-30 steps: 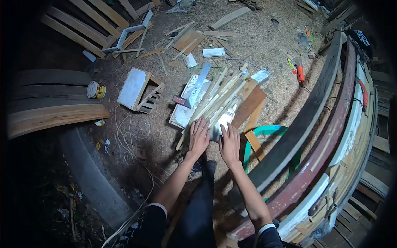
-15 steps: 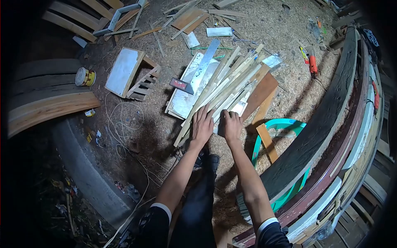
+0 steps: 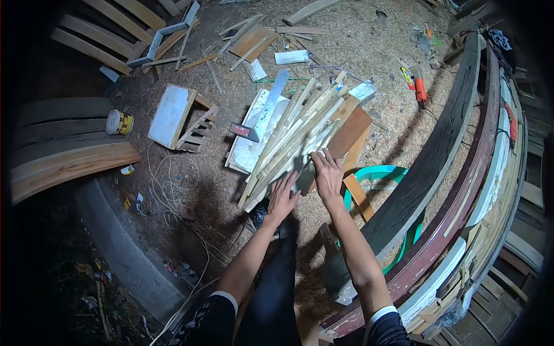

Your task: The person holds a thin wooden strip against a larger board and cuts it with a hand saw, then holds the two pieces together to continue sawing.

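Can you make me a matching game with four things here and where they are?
Things:
1. bundle of thin, pale wooden strips
2. red-orange, long-bodied power tool
3. yellow-and-white round bucket
4. green, curved plastic frame

Places:
A. at the picture's left side
B. partly hidden by the long, dark wooden plank
C. beside a small yellow-and-red item
D. right by the bare left hand

Pairs: 1-D, 2-C, 3-A, 4-B

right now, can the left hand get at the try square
Probably yes: the try square looks uncovered, but the pile of wooden strips lies between it and the left hand, which would need to reach over or around.
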Demonstrator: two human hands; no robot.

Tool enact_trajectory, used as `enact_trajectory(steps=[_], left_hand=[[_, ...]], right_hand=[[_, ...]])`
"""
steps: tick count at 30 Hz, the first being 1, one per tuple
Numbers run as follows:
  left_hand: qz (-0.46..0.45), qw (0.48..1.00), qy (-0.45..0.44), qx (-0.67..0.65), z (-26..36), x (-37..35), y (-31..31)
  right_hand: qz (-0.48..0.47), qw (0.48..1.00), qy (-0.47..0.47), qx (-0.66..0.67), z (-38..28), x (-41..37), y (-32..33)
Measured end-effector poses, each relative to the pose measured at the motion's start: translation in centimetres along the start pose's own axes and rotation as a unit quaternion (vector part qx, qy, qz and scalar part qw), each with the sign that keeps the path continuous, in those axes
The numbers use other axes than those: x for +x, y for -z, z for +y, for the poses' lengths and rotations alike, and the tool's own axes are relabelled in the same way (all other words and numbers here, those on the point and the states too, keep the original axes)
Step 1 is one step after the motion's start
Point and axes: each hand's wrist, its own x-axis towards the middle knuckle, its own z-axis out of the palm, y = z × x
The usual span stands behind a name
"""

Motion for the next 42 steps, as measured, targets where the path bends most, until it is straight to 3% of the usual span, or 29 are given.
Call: enact_trajectory(steps=[4,5,7,9,13,19,21,23,26,28,35,37,39,42], left_hand=[[-0.009,0.998,0.033,-0.061,0.0,2.3,-1.8],[0.021,0.986,0.055,-0.155,-0.1,2.8,-2.6],[0.038,0.98,0.062,-0.186,0.2,3.3,-3.0],[0.047,0.979,0.054,-0.19,1.8,2.7,-2.0],[0.086,0.973,0.034,-0.21,6.4,2.3,1.1],[0.076,0.965,0.031,-0.25,17.9,3.5,7.1],[0.088,0.913,0.044,-0.396,21.9,4.1,7.1],[0.067,0.895,0.046,-0.439,26.0,4.4,7.2],[0.016,0.891,0.058,-0.449,31.1,4.6,5.5],[-0.005,0.839,0.04,-0.543,35.1,4.4,4.3],[-0.045,0.818,0.001,-0.573,44.7,2.6,-2.9],[-0.059,0.82,0.018,-0.569,46.6,2.4,-5.6],[-0.075,0.822,0.036,-0.564,48.2,2.3,-8.7],[-0.043,0.859,0.015,-0.509,50.0,3.1,-13.0]], right_hand=[[-0.002,0.998,-0.041,0.05,0.0,-0.4,0.3],[-0.006,0.998,-0.044,0.049,0.2,-0.5,0.2],[0.047,0.995,-0.066,0.063,0.6,-1.1,0.0],[0.042,0.995,-0.073,0.055,0.5,-1.6,1.4],[0.081,0.993,-0.047,0.067,-0.5,-1.9,7.9],[-0.004,0.991,-0.008,0.136,-1.6,-3.1,21.2],[-0.001,0.987,0.012,0.163,-1.2,-3.5,25.6],[-0.039,0.988,0.019,0.149,-0.7,-4.1,30.3],[-0.086,0.992,0.021,0.089,1.6,-6.0,35.8],[-0.087,0.993,0.004,0.081,3.3,-7.5,39.0],[-0.085,0.993,0.006,0.083,12.1,-16.0,44.7],[-0.15,0.977,-0.066,0.138,14.6,-18.9,45.4],[-0.124,0.979,-0.064,0.15,17.3,-21.7,44.9],[-0.126,0.943,-0.145,0.271,20.6,-25.7,43.1]])
